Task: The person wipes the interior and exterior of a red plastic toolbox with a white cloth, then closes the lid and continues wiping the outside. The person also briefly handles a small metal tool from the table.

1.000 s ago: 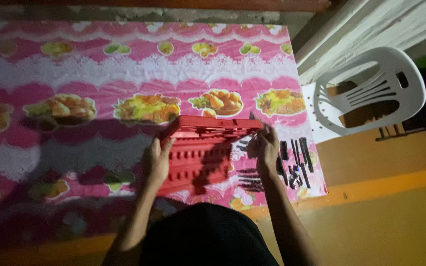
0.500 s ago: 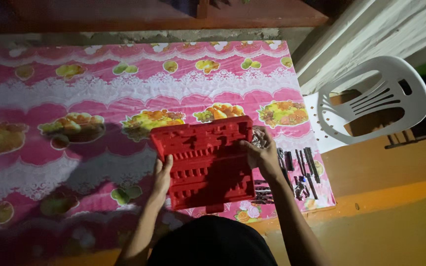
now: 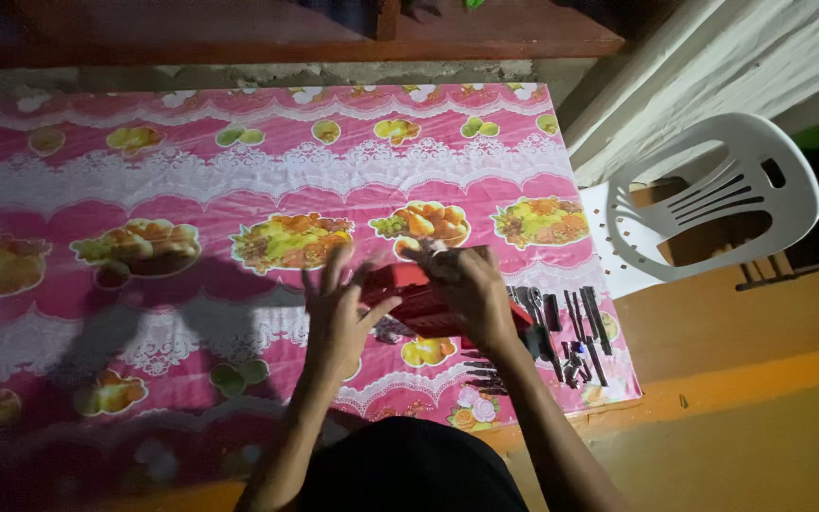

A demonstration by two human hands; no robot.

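The right hand (image 3: 466, 289) is gripping the red tool tray (image 3: 419, 301) tipped on edge over the pink tablecloth (image 3: 191, 180), the left hand (image 3: 338, 318) is spreading open beside it, so turning slowly is wisest beside the loose tools (image 3: 561, 332).

Dark tools (image 3: 561, 327) just right of my right hand (image 3: 471, 289); bare pink tablecloth (image 3: 144, 171) to my left.

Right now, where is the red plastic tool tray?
In the head view, the red plastic tool tray sits between the left hand and right hand, on the pink cloth, left of dark metal tools.
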